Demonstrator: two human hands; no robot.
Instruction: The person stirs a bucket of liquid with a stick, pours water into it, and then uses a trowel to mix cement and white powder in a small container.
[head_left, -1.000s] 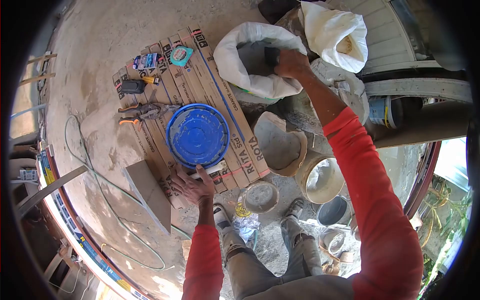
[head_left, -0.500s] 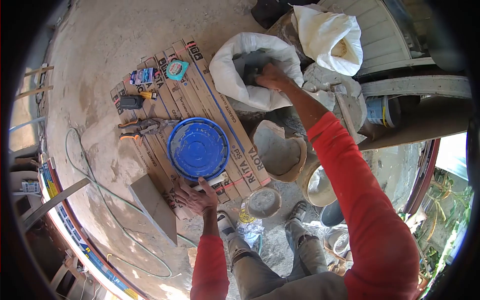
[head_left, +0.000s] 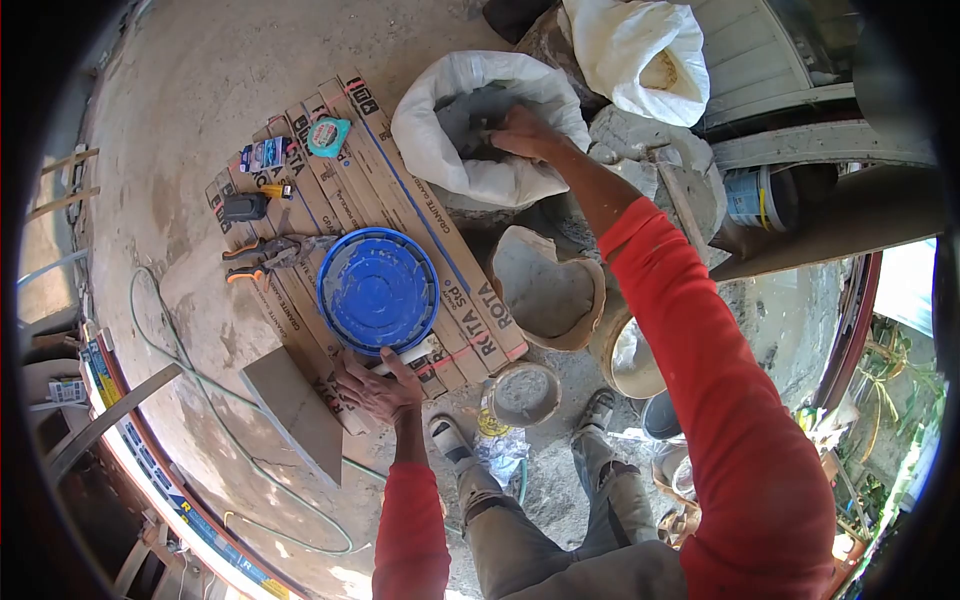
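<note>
A blue plastic lid (head_left: 377,291) is showing a slick surface smeared with matt grey residue, while printed brown cardboard cartons (head_left: 440,290) are presenting a flat, papery finish. A woven white plastic sack (head_left: 425,125) is creasing softly; the concrete floor (head_left: 230,130) is looking rough, and a grey tile (head_left: 290,410) smooth.
</note>
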